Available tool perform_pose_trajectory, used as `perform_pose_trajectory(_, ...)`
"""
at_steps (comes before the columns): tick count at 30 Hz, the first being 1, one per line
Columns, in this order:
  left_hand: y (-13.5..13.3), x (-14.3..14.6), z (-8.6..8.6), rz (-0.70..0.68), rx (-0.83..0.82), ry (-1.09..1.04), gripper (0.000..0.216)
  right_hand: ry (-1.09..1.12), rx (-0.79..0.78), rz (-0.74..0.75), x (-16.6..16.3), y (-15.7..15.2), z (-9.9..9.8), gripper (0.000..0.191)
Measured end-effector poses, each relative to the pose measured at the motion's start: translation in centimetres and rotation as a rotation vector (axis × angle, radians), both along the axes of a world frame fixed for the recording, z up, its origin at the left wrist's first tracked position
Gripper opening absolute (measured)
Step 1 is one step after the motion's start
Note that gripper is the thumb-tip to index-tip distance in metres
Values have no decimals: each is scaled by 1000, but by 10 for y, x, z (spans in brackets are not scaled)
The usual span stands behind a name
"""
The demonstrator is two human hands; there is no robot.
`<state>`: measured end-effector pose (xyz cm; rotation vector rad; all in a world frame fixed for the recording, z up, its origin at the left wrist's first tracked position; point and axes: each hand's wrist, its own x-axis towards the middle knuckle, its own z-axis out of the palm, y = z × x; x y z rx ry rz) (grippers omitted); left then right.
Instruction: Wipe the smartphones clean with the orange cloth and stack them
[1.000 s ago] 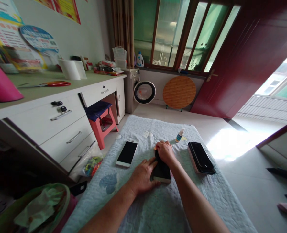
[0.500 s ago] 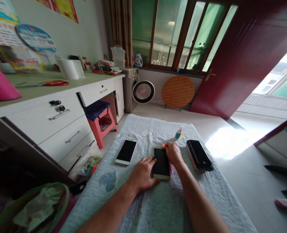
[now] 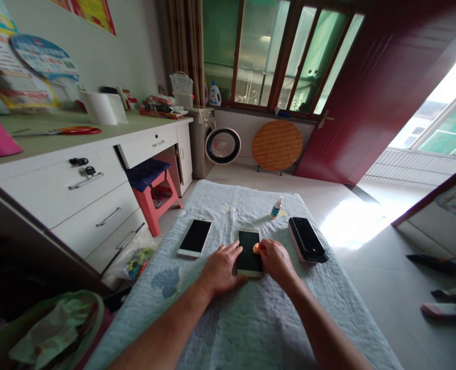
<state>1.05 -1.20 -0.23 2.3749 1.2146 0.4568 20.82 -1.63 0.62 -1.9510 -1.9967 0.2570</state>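
Observation:
A white-framed smartphone [image 3: 247, 257] lies face up in front of me on the pale blue quilted cover. My left hand [image 3: 220, 271] braces it by the lower left, fingertips along its left edge and thumb by the bottom edge. Pinched in my right hand [image 3: 277, 261] is a small, crumpled orange piece [image 3: 256, 248], perhaps cloth or sponge, pressed to the right side of the dark screen. A second white smartphone [image 3: 195, 237] lies to the left. On the right is a stack of dark phones [image 3: 308, 239]. Beyond my right hand stands a small spray bottle [image 3: 276, 208].
Left of the covered surface [image 3: 247, 329] are a white desk [image 3: 96, 185], a pink stool [image 3: 156, 195] and a lined waste bin [image 3: 100, 329]. Ahead stand a washing machine [image 3: 200, 144] with its door open and a round wooden board [image 3: 277, 145]. A red door [image 3: 351, 103] is at right.
My right hand has slid the orange piece from the phone's top edge down along the right side of its screen. My left hand stays on the phone. The view has shifted slightly.

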Motion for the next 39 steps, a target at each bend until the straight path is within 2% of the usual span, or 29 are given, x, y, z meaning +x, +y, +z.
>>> perform_pose_trajectory(9, 1, 0, -6, 7, 25, 8, 74, 39, -96, 134, 1, -38, 12, 19)
perform_pose_trajectory(15, 2, -1, -7, 2, 10, 2, 74, 77, -140, 189, 2, -41, 15, 17)
perform_pose_trajectory(24, 5, -3, -10, -46, 9, -1, 76, 63, -46, 79, 5, 7, 5, 14)
perform_pose_trajectory(32, 5, -2, -8, -44, 12, -44, 73, -59, 23, -58, 0, 50, -3, 25)
perform_pose_trajectory(39, 6, -2, -8, -45, -8, -67, 75, -106, -26, -13, -8, 76, -7, 26)
